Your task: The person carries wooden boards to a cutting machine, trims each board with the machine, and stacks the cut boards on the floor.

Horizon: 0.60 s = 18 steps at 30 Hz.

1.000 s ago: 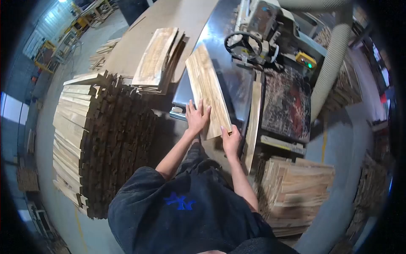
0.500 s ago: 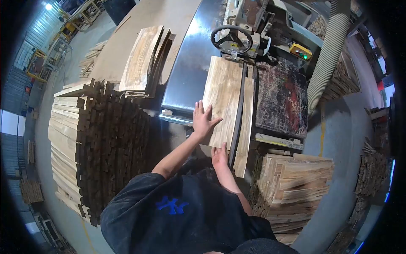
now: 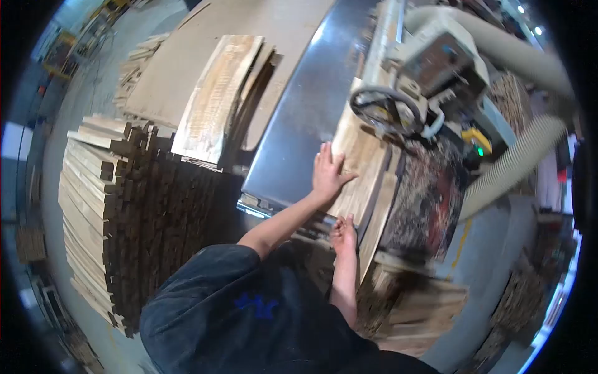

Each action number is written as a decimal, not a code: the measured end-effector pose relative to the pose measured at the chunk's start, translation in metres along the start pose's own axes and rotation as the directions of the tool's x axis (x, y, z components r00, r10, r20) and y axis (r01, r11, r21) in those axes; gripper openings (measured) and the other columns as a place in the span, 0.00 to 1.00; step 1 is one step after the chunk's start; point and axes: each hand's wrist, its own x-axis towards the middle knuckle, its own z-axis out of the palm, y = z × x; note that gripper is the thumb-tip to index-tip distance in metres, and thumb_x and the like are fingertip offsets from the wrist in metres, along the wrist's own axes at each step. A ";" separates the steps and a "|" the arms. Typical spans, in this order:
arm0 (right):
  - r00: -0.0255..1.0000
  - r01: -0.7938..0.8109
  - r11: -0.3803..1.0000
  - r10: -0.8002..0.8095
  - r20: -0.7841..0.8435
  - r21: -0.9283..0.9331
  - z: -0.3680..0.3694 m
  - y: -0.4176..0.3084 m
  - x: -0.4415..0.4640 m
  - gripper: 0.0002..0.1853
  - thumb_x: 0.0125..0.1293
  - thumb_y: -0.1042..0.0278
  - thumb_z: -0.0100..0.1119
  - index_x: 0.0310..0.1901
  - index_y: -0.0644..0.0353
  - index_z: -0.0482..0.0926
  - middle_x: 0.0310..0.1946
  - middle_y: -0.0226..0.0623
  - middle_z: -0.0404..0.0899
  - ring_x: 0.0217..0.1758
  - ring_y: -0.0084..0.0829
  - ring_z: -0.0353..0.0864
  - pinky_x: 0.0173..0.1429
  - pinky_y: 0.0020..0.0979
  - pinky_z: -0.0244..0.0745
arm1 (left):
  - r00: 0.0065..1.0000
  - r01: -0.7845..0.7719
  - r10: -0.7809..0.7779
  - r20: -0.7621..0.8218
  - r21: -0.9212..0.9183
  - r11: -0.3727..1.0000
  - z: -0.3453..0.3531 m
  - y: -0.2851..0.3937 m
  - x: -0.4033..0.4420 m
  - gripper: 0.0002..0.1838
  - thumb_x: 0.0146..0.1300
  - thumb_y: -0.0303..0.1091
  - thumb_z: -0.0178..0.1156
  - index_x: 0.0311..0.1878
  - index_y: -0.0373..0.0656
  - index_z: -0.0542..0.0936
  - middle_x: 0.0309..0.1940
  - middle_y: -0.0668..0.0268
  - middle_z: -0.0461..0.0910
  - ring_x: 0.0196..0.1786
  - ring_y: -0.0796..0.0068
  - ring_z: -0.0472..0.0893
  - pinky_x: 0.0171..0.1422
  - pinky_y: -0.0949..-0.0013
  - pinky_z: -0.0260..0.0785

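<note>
A pale wooden board lies on the saw's metal table, its far part running beneath the machine head. My left hand rests flat on the board's left side, fingers stretched forward and thumb out. At the board's near end is my right hand, fingers curled against the edge; blur hides how firmly they grip. A narrow wooden strip lies along the board's right side, with a dark gap between them. Above the far part of the board sits a black handwheel on the machine head.
Left of the shiny metal table, several boards are stacked on a brown panel. A tall timber stack stands at left. More wood pieces lie at lower right. A ribbed hose curves down beside the machine.
The board has slid forward, farther under the machine head, with both hands following it. My right fingers have curled in. The camera view has tilted and shifted.
</note>
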 end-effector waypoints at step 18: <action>0.981 0.059 0.997 -0.066 0.182 0.047 0.056 -0.107 0.094 0.24 0.70 0.35 0.46 0.35 0.48 0.75 0.25 0.22 0.77 0.27 0.21 0.77 0.25 0.24 0.70 | 0.669 0.379 -0.113 -0.735 0.206 0.902 -0.252 -0.204 0.168 0.28 0.59 0.35 0.61 0.65 0.45 0.74 0.63 0.41 0.68 0.64 0.41 0.68 0.70 0.44 0.58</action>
